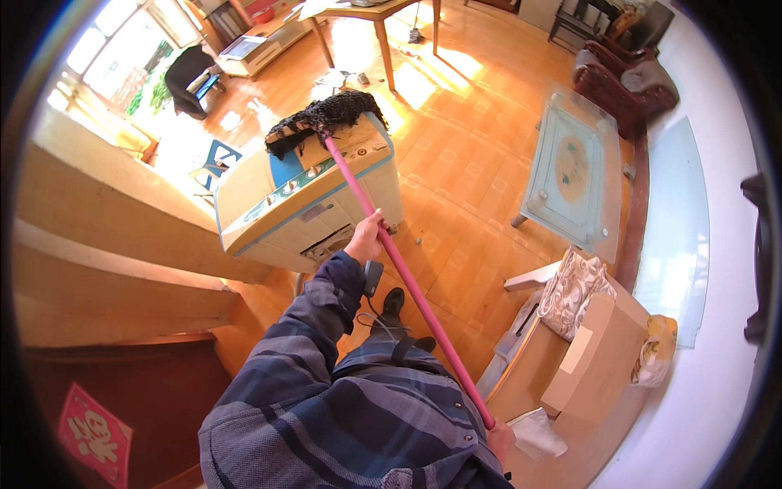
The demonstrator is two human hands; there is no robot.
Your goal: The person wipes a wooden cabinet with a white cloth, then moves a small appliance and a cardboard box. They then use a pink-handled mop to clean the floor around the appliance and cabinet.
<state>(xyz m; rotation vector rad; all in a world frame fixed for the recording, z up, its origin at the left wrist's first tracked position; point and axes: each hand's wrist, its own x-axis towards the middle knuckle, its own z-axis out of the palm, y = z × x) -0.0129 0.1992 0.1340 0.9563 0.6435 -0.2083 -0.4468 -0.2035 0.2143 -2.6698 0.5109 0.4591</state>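
My left hand [366,237] grips the middle of a pink mop handle [415,293], which slants across the view. At its lower end, near my waist, my right hand [501,441] is closed around the handle, partly hidden at the sleeve. The black, shaggy mop head [330,121] is at the far end, over the top of a twin-tub washing machine [311,214]. Whether the mop head rests on the machine or is held just above it, I cannot tell. Knobs line the machine's panel, and a blue patch shows on its top.
A glass-topped coffee table [571,171] and a dark red leather armchair [629,85] stand to the right. Nearer are an open cardboard box [580,367] and patterned fabric [574,293]. A wooden table [366,11] stands beyond the machine; curtains [122,226] hang at left.
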